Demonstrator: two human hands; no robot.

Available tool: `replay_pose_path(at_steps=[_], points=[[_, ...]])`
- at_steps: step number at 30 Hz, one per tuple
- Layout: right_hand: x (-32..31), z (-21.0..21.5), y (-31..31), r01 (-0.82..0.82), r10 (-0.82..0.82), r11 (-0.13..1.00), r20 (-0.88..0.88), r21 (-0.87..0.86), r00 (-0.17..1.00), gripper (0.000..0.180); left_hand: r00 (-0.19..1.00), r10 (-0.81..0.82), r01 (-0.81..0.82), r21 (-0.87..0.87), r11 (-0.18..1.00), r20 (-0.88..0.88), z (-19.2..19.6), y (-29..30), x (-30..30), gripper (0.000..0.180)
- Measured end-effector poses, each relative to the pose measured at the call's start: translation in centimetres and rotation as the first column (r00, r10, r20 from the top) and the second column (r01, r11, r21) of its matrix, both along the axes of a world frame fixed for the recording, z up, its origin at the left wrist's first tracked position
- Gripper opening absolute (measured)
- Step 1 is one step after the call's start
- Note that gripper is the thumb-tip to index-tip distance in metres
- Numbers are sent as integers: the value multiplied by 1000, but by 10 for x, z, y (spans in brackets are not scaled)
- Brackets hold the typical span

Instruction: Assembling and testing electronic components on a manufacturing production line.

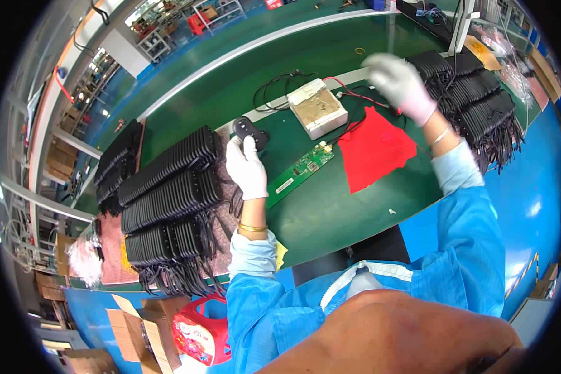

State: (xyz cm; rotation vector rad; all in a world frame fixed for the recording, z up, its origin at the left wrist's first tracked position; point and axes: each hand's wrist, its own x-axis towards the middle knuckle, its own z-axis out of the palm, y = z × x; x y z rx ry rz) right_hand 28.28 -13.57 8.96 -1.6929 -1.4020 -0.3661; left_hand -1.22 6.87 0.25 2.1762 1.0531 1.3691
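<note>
My left hand, in a white glove, is closed on a black handheld controller with round buttons on its face. Out over the far right of the bench is my right hand, also gloved; motion smears its fingers, and whether it holds anything does not show. Below and left of it lies a red cloth. A worn white box stands between my hands, with red and black leads beside it. In front of the box, a long green circuit board lies on the bench, wired at its upper end.
Stacked rows of black corded devices cover the left of the green bench. More such stacks sit at the right, by a metal post. A coiled black cable lies behind the box. Cardboard boxes and a red stool stand below the bench.
</note>
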Motion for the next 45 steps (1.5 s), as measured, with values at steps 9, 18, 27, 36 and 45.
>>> replay_pose_path(at_steps=[9, 18, 27, 36, 45], points=[[-159, -75, 69, -110, 117, 988, 56, -109, 992, 38, 778, -233, 523, -395, 755, 584, -12, -45, 10, 21], [-158, -82, 64, -7, 12, 995, 53, -96, 999, 39, 725, -185, 578, -441, 687, 663, -17, -58, 17, 16], [-154, -88, 68, 111, -93, 992, 253, -58, 963, 30, 680, -159, 626, -454, 634, 716, -22, -61, 20, 16], [-145, -86, 62, -84, 78, 994, -70, -77, 994, 17, 607, -199, 712, -415, 566, 770, -19, -57, 19, 16], [-145, -83, 63, -340, 227, 939, -823, 44, 521, 9, 581, -211, 766, -441, 468, 786, -21, -55, 17, 18]])
